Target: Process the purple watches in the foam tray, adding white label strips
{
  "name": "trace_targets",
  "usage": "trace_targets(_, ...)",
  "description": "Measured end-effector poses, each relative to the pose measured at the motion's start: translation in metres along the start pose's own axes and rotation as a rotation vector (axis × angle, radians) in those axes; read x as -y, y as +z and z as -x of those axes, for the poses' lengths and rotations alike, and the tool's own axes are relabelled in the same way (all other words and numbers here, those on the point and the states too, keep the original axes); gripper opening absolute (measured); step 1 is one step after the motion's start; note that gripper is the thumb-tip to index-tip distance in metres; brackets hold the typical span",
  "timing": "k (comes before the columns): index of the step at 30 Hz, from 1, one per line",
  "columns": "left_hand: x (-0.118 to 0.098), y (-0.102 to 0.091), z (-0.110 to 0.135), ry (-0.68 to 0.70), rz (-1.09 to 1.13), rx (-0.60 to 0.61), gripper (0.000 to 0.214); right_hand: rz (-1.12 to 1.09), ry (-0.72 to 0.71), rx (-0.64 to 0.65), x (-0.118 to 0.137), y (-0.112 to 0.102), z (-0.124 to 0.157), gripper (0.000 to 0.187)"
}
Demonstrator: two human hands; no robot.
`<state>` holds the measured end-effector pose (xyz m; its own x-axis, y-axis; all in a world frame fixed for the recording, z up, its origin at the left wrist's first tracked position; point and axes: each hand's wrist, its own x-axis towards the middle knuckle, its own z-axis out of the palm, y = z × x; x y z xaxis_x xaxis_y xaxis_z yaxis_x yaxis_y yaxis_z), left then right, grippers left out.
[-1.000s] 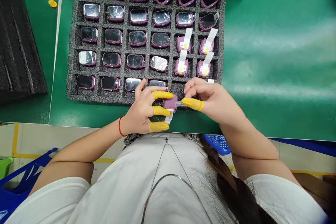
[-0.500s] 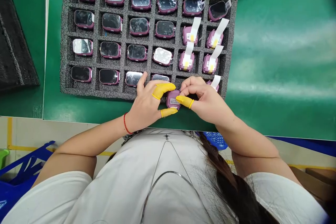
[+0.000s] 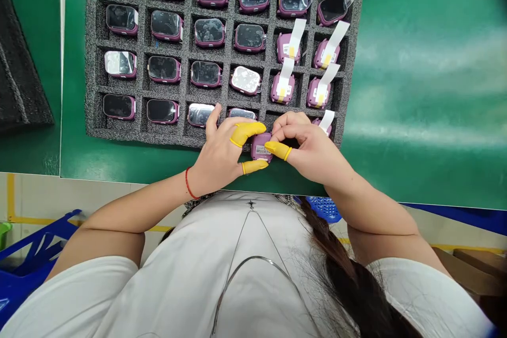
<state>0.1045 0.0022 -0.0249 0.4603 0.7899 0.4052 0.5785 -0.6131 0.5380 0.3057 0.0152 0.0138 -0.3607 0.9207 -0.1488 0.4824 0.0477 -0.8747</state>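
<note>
Both my hands pinch one purple watch body (image 3: 260, 147), back side up with a small white label, just at the near edge of a dark foam tray (image 3: 92, 90). My left hand (image 3: 224, 150) grips it from the left with yellow finger cots on its fingers. My right hand (image 3: 307, 145) presses on it from the right with a yellow-capped thumb. The tray's cells hold several purple watch bodies, most lying screen up (image 3: 163, 68). A few at the right lie face down with white tape strips (image 3: 296, 37) sticking up.
The tray rests on a green mat (image 3: 415, 90). A second dark foam sheet (image 3: 19, 95) lies at the far left. Beyond the table's near edge are a blue plastic item (image 3: 322, 208) and a blue crate (image 3: 24, 264).
The view has shifted so the tray sits higher in frame. The white strip my right hand was pulling a second ago is gone from the watch body; both hands have closed in tighter on it.
</note>
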Motion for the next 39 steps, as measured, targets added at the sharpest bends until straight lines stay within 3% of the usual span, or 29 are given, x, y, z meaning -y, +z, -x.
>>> trace_targets(10,0.0,0.001,0.0,-0.004,0.013,-0.006,0.052,0.084,-0.071,-0.035,-0.003,0.005,0.002,0.014)
trace_targets(16,-0.001,0.001,0.0,0.017,0.0,-0.015,0.051,0.454,-0.281,-0.109,-0.001,-0.001,0.01,0.017)
trace_targets(19,-0.002,0.002,0.002,-0.011,-0.007,0.008,0.051,0.535,-0.233,-0.141,-0.003,-0.007,0.008,0.025)
trace_targets(23,0.0,0.0,0.003,-0.024,-0.031,0.031,0.056,0.475,-0.201,-0.062,-0.01,0.0,0.001,0.041)
trace_targets(30,0.003,-0.025,-0.001,0.108,-0.1,0.393,0.064,0.429,-0.149,0.016,-0.014,0.011,-0.007,0.053)
trace_targets(35,-0.007,-0.013,-0.002,-0.041,-0.18,0.249,0.064,0.499,-0.136,-0.022,-0.012,0.011,-0.01,0.048)
trace_targets(39,-0.014,-0.006,-0.005,-0.118,-0.154,0.22,0.053,0.402,-0.12,-0.029,-0.009,0.006,-0.007,0.028)
